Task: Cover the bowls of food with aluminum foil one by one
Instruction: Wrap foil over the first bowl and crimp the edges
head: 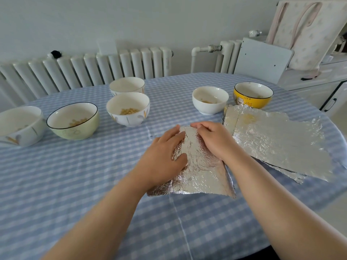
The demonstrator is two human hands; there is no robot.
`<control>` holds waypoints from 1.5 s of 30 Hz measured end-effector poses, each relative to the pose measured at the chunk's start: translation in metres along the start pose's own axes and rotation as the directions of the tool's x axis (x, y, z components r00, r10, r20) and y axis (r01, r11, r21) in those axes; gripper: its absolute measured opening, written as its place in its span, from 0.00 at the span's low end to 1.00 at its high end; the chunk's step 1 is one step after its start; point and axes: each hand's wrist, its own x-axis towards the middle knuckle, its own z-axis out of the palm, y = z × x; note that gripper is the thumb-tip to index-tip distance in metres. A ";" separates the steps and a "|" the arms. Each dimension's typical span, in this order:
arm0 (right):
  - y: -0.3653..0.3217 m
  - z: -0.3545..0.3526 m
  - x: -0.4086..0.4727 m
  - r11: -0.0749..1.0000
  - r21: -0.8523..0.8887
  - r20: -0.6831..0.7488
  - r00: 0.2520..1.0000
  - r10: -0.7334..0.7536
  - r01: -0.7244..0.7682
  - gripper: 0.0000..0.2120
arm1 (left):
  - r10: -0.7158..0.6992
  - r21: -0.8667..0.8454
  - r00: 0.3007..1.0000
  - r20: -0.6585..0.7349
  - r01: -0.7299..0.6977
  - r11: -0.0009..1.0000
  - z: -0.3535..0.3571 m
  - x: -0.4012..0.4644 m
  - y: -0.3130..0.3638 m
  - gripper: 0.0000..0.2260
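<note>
two bare forearms reach in from the near edge over a blue-and-white checked tablecloth [75,184] on a round table. the left hand [165,156] lies with straight fingers pressed on the left side of a crinkled foil sheet [199,169], which is domed over something hidden beneath it; whether a bowl sits under it cannot be told. the right hand [212,137] curls its fingers over the far upper edge of that same sheet, gripping the foil. just to the right lies a flat stack of foil sheets [277,143], wrinkled and shiny, with ragged edges. farther back stand six open round bowls: a white bowl with a leaf pattern [18,126] at far left, a pale green bowl [73,121] with a dark rim, a white patterned bowl [127,109] holding yellow kernels, another white patterned bowl [127,86] behind it, a plain white bowl [210,100], and a glossy yellow bowl [252,94] touching the foil stack's far corner. a ribbed white radiator [93,70] lines the wall behind.
</note>
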 end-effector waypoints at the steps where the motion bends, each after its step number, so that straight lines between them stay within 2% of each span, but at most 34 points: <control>1: 0.000 0.000 0.000 1.000 0.001 -0.007 1.000 0.001 -0.001 0.14 | -0.007 -0.064 0.999 -0.041 0.004 0.998 0.002 -0.001 -0.001 0.26; 5: 0.000 0.000 0.002 0.998 -0.001 -0.024 0.997 0.069 -0.069 0.17 | -0.035 -0.260 0.987 -0.157 -0.007 0.966 0.011 -0.008 -0.006 0.22; 9: 0.001 -0.002 -0.008 0.999 0.011 0.012 0.999 -0.047 0.046 0.19 | -0.001 -0.315 0.993 -0.117 -0.036 0.949 0.011 -0.012 -0.012 0.36; 12: 0.007 -0.012 -0.032 0.983 -0.061 0.056 0.984 -0.171 0.175 0.35 | 0.029 -0.269 0.999 -0.043 -0.040 0.962 0.006 -0.011 -0.016 0.45; 14: 0.013 -0.017 -0.049 0.953 -0.141 0.147 0.958 -0.248 0.268 0.44 | 0.048 -0.255 0.999 0.018 -0.042 0.966 0.001 -0.009 -0.019 0.49; 17: 0.023 -0.021 -0.066 0.937 -0.208 0.295 0.931 -0.214 0.281 0.56 | 0.077 -0.278 0.986 0.149 -0.033 0.960 -0.007 -0.008 -0.021 0.49; 20: 0.031 -0.020 -0.073 0.951 -0.198 0.311 0.935 -0.168 0.236 0.61 | 0.077 -0.270 0.978 0.194 -0.022 0.963 -0.009 -0.008 -0.023 0.46; 24: 0.040 -0.008 -0.071 0.989 0.051 0.263 0.954 -0.148 0.139 0.63 | 0.041 -0.234 0.984 0.176 0.001 0.972 -0.006 -0.008 -0.025 0.52; 28: 0.050 0.000 -0.070 0.972 0.213 0.240 0.959 -0.150 0.099 0.63 | 0.033 -0.243 0.987 0.155 0.006 0.970 -0.004 -0.008 -0.026 0.53; 35: 0.040 0.007 -0.051 0.960 0.246 0.276 0.940 -0.203 0.135 0.59 | -0.011 -0.216 0.993 0.120 0.037 0.976 -0.012 -0.007 -0.035 0.54; 42: 0.037 0.018 -0.022 0.956 0.260 0.318 0.922 -0.221 0.140 0.64 | -0.075 -0.138 0.994 0.083 0.086 0.987 -0.021 -0.004 -0.052 0.63; 45: 0.044 0.020 -0.018 0.959 0.259 0.327 0.923 -0.201 0.116 0.65 | -0.053 -0.139 0.996 0.065 0.061 0.988 -0.027 -0.005 -0.053 0.58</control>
